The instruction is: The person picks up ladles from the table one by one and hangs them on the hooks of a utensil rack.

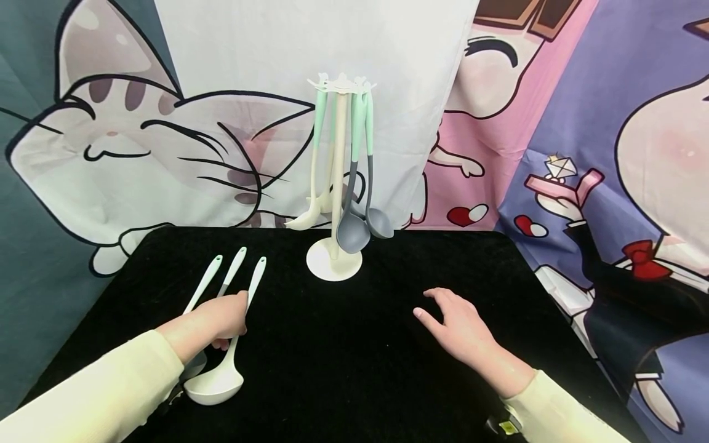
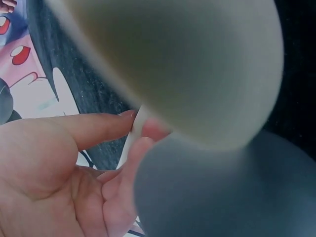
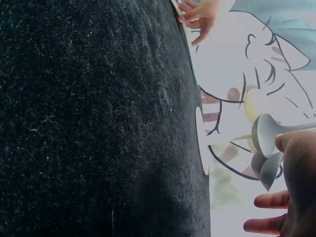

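Note:
My left hand [image 1: 218, 317] pinches the handle of a white ladle [image 1: 216, 387] between thumb and fingers, at the left of the black table. In the left wrist view the ladle's bowl [image 2: 207, 64] fills the top, overlapping a grey bowl [image 2: 212, 192]. To its left lie two more utensils with pale green handles, one handle [image 1: 205, 283] outermost and another handle [image 1: 234, 267] between; my hand and sleeve partly hide them. My right hand [image 1: 462, 326] is over the table's right side, fingers relaxed and thumb apart, holding nothing.
A cream utensil stand [image 1: 334, 266] rises at the back middle of the table [image 1: 354, 369]. From its top hang several utensils with mint handles, including grey ladles [image 1: 352, 234] and a cream-headed one [image 1: 303, 219]. A cartoon-printed cloth [image 1: 249, 49] hangs behind.

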Action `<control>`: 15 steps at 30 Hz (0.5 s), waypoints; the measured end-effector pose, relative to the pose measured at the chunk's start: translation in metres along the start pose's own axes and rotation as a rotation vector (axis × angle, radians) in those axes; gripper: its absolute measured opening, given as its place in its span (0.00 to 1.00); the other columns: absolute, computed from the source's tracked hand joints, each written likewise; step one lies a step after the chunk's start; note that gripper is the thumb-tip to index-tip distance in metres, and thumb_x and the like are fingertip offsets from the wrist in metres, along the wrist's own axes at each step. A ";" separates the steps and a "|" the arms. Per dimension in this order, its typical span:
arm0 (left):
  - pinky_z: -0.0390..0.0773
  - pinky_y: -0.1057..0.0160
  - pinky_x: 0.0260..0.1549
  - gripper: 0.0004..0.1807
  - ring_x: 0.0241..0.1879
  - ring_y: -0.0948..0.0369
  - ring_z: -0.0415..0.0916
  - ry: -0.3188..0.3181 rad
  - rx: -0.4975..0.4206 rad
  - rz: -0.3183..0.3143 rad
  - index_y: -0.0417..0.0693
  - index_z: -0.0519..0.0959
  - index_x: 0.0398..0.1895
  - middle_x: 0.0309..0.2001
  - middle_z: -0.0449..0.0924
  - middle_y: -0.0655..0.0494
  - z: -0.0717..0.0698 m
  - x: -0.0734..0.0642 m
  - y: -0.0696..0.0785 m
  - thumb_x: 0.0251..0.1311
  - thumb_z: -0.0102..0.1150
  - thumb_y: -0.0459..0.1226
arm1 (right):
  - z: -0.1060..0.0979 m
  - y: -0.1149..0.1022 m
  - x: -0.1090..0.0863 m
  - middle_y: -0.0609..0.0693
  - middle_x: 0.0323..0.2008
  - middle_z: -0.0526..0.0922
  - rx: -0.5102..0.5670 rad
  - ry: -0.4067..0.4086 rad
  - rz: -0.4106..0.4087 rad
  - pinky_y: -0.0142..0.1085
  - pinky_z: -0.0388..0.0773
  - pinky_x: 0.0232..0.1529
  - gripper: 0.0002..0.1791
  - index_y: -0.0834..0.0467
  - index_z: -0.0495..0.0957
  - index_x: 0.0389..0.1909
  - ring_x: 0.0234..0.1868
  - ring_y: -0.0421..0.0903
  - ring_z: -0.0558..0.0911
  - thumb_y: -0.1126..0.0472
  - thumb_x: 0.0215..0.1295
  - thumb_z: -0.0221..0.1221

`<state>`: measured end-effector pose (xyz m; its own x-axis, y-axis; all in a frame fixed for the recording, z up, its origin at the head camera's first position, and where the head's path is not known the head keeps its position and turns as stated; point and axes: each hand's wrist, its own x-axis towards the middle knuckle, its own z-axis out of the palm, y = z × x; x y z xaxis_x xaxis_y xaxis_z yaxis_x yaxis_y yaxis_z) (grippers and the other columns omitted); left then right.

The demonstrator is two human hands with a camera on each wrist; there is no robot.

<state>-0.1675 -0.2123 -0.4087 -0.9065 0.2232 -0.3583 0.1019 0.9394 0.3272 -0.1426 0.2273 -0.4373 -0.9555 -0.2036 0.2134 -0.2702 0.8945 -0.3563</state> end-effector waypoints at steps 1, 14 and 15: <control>0.76 0.64 0.11 0.22 0.12 0.59 0.77 0.001 -0.001 0.001 0.29 0.62 0.47 0.25 0.72 0.46 0.000 0.000 0.000 0.57 0.63 0.25 | 0.000 0.000 0.000 0.56 0.61 0.77 0.000 0.001 0.000 0.55 0.65 0.64 0.35 0.58 0.75 0.60 0.64 0.55 0.73 0.33 0.70 0.50; 0.75 0.64 0.11 0.28 0.12 0.58 0.76 0.003 -0.033 0.006 0.26 0.57 0.58 0.18 0.75 0.48 0.004 0.001 -0.002 0.58 0.59 0.24 | 0.002 0.001 -0.001 0.56 0.61 0.77 0.006 0.005 0.000 0.56 0.65 0.64 0.35 0.58 0.75 0.60 0.64 0.54 0.73 0.33 0.70 0.50; 0.75 0.64 0.11 0.28 0.11 0.58 0.76 0.008 -0.035 0.010 0.26 0.57 0.58 0.17 0.75 0.48 0.004 0.001 -0.002 0.58 0.59 0.24 | 0.002 0.001 -0.001 0.56 0.61 0.77 0.007 0.004 -0.001 0.56 0.65 0.64 0.35 0.58 0.75 0.60 0.64 0.55 0.73 0.33 0.70 0.50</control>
<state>-0.1671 -0.2127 -0.4129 -0.9088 0.2303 -0.3481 0.0967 0.9275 0.3610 -0.1421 0.2272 -0.4395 -0.9548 -0.2025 0.2176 -0.2717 0.8916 -0.3624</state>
